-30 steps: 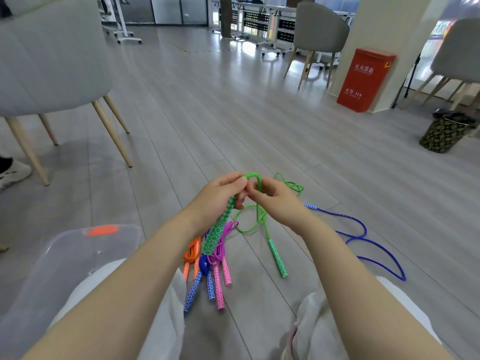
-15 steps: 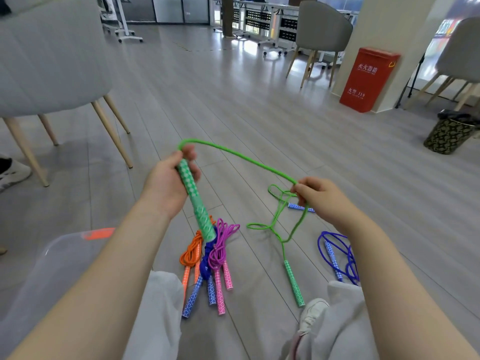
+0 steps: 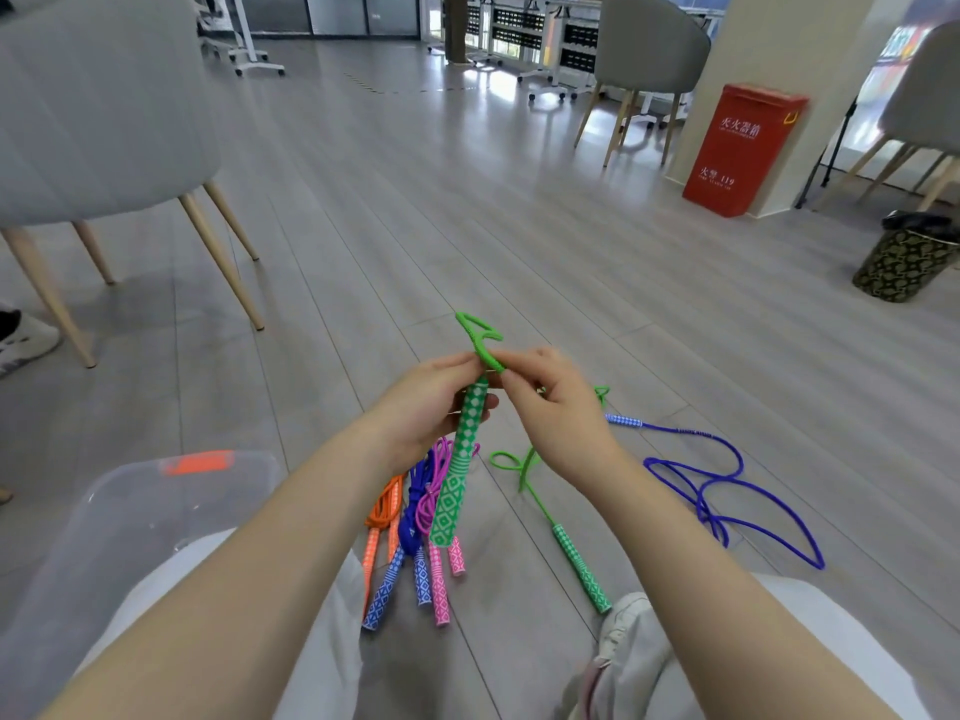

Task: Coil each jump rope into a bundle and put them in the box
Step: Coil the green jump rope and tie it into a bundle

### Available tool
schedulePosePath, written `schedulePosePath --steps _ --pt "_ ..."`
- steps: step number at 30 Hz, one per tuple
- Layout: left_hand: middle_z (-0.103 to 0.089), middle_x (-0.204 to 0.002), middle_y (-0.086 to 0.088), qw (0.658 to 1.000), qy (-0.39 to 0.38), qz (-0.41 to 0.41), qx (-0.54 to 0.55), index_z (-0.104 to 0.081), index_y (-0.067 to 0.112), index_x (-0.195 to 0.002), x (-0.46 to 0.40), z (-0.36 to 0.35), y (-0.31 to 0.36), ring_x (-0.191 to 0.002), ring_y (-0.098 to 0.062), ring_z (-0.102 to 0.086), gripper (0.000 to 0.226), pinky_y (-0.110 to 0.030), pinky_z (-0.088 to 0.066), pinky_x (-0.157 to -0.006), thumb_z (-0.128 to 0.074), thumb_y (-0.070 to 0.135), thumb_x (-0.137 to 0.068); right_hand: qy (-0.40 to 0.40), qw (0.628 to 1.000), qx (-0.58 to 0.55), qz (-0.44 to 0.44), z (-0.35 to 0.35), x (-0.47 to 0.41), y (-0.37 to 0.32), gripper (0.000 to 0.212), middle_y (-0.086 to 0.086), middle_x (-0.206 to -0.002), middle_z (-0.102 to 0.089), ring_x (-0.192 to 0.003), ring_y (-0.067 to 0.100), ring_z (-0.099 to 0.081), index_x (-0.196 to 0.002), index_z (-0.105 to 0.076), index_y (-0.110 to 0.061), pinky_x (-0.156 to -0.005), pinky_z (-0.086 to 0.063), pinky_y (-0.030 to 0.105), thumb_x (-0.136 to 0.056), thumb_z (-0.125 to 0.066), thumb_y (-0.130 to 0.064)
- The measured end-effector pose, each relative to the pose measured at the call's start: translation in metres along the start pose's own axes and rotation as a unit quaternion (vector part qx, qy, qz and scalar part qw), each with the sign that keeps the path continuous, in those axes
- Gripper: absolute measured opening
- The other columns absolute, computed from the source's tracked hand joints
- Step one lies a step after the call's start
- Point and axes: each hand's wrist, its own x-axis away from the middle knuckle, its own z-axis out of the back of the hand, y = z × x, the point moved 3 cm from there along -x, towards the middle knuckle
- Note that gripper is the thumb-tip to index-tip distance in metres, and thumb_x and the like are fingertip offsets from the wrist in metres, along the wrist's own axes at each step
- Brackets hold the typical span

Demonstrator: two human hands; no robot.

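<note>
Above grey floorboards (image 3: pixel 519 241), both hands (image 3: pixel 431 407) (image 3: pixel 558 413) pinch the green jump rope (image 3: pixel 457 470), its diamond-patterned handle upright.

A green cord jump rope (image 3: pixel 524 470) has one diamond-patterned handle (image 3: pixel 460 465) raised upright with cord folded above it, the other (image 3: pixel 582 569) lying on the floor. Orange (image 3: pixel 382 506), blue (image 3: pixel 413 511) and pink (image 3: pixel 434 491) coiled bundles lie beside a clear plastic box (image 3: pixel 130 517); a purple rope (image 3: pixel 727 491) sprawls loose.

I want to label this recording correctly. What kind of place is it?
Probably an office or lab-like common room. Grey upholstered chairs on wooden legs stand on a grey plank floor, a red fire-equipment box stands by a pillar, and wheeled racks line the back.
</note>
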Motion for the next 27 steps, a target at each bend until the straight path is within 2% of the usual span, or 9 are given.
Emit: schedulePosePath --steps 3,7,9,12,14,17,19,22,27 --pt "-0.071 -0.084 0.001 0.999 0.007 -0.009 0.039 -0.068 0.016 -0.1 -0.003 0.002 0.0 -0.074 -0.015 -0.059 0.025 -0.029 -0.05 -0.077 -0.043 0.018 -0.1 0.043 0.999 0.004 0.013 0.005 0.001 -0.001 0.024 -0.014 -0.079 -0.057 -0.072 -0.001 -0.053 -0.108 -0.069 -0.025 -0.066 -0.038 0.011 -0.091 -0.06 -0.01" --pt "-0.069 -0.1 -0.005 0.997 -0.029 0.004 0.073 -0.069 0.014 -0.109 -0.002 0.001 -0.001 -0.085 -0.016 -0.06 0.029 -0.029 -0.051 -0.081 -0.042 0.021 -0.101 0.046 0.998 -0.038 0.006 0.005 0.002 0.0 0.009 -0.029 -0.069 -0.061 -0.063 -0.006 -0.053 -0.087 -0.065 -0.011 -0.062 -0.039 0.008 -0.083 -0.069 -0.003" --pt "-0.068 -0.105 -0.006 0.994 -0.051 0.015 0.095 -0.066 0.012 -0.114 -0.002 0.0 -0.004 -0.089 -0.016 -0.06 0.03 -0.029 -0.05 -0.081 -0.04 0.022 -0.101 0.038 0.998 -0.038 0.018 0.004 0.003 0.0 0.01 -0.024 -0.078 -0.061 -0.067 -0.009 -0.056 -0.083 -0.066 -0.01 -0.064 -0.04 0.007 -0.081 -0.071 -0.002" --pt "-0.07 -0.099 -0.002 0.993 -0.07 0.014 0.091 -0.064 0.011 -0.117 -0.001 -0.003 -0.005 -0.078 -0.011 -0.06 0.032 -0.025 -0.047 -0.073 -0.039 0.022 -0.102 0.03 0.999 -0.018 0.026 0.004 0.003 0.004 0.013 -0.023 -0.085 -0.062 -0.067 -0.006 -0.056 -0.078 -0.062 -0.012 -0.064 -0.039 0.008 -0.081 -0.071 -0.004" --pt "-0.069 -0.095 -0.002 0.996 -0.06 0.003 0.069 -0.065 0.011 -0.112 0.0 -0.004 -0.004 -0.075 -0.009 -0.06 0.03 -0.024 -0.049 -0.071 -0.04 0.021 -0.102 0.028 0.999 0.029 0.033 0.003 0.003 0.007 0.016 -0.026 -0.082 -0.062 -0.064 0.002 -0.054 -0.078 -0.056 -0.016 -0.061 -0.041 0.016 -0.083 -0.071 -0.011" --pt "-0.07 -0.091 -0.002 0.997 -0.024 -0.026 0.073 -0.066 0.015 -0.09 -0.002 -0.001 0.002 -0.085 -0.014 -0.062 0.028 -0.027 -0.052 -0.078 -0.04 0.021 -0.102 -0.008 0.996 0.089 0.02 0.005 0.001 0.009 0.019 -0.016 -0.069 -0.057 -0.06 0.006 -0.051 -0.088 -0.051 -0.025 -0.059 -0.042 0.027 -0.085 -0.068 -0.03" --pt "-0.072 -0.093 -0.001 0.993 -0.017 -0.029 0.116 -0.06 0.017 -0.086 -0.002 0.004 0.007 -0.092 -0.016 -0.064 0.029 -0.035 -0.052 -0.083 -0.037 0.022 -0.103 -0.053 0.994 0.091 -0.005 0.011 -0.002 0.012 0.022 -0.011 -0.059 -0.051 -0.055 0.007 -0.046 -0.091 -0.052 -0.026 -0.057 -0.039 0.03 -0.085 -0.066 -0.041" --pt "-0.065 -0.076 0.003 0.98 -0.024 -0.029 0.194 -0.053 0.018 -0.085 -0.002 0.012 0.015 -0.086 -0.017 -0.067 0.028 -0.041 -0.052 -0.085 -0.033 0.024 -0.103 -0.102 0.989 0.107 -0.032 0.03 -0.009 0.022 0.03 -0.009 -0.059 -0.048 -0.057 0.009 -0.043 -0.082 -0.061 -0.025 -0.061 -0.038 0.032 -0.079 -0.062 -0.054" --pt "-0.052 -0.059 0.006 0.952 0.082 -0.059 0.288 -0.047 0.019 -0.08 -0.005 0.052 0.031 -0.069 -0.014 -0.061 0.029 -0.036 -0.051 -0.083 -0.032 0.025 -0.103 -0.123 0.975 0.149 -0.11 0.069 -0.006 0.04 0.033 -0.003 -0.063 -0.052 -0.061 0.011 -0.046 -0.075 -0.066 -0.023 -0.064 -0.04 0.031 -0.083 -0.06 -0.054"
